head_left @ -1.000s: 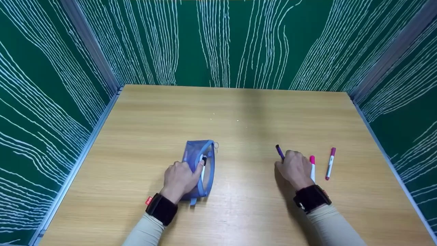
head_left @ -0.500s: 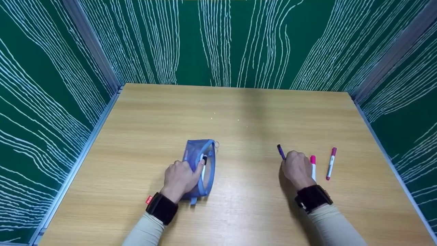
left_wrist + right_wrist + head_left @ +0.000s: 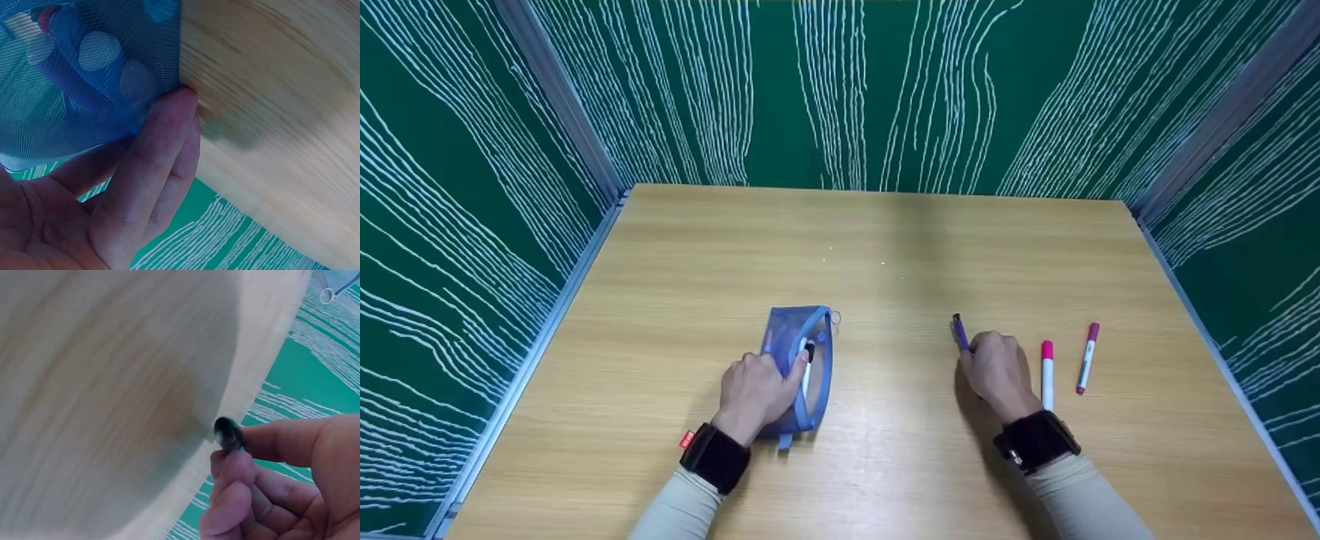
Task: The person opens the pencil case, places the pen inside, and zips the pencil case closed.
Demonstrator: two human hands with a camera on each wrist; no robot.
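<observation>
My left hand holds a blue mesh pencil case by its left side, thumb at the opening and fingers against the mesh. Through that opening a white marker with a black cap shows. More pens lie inside, seen through the mesh in the left wrist view. On the right, my right hand pinches a dark purple pen between thumb and fingers. Its dark round end points at the camera in the right wrist view; the palm hides the rest.
A white marker with a pink cap lies just right of my right hand. Farther right is a slimmer white and magenta marker. Green walls with white lines stand behind and beside the wooden table.
My right hand has moved left with the purple pen, away from the pink-capped marker, which shows more fully now. The left hand and pencil case have stayed put.
</observation>
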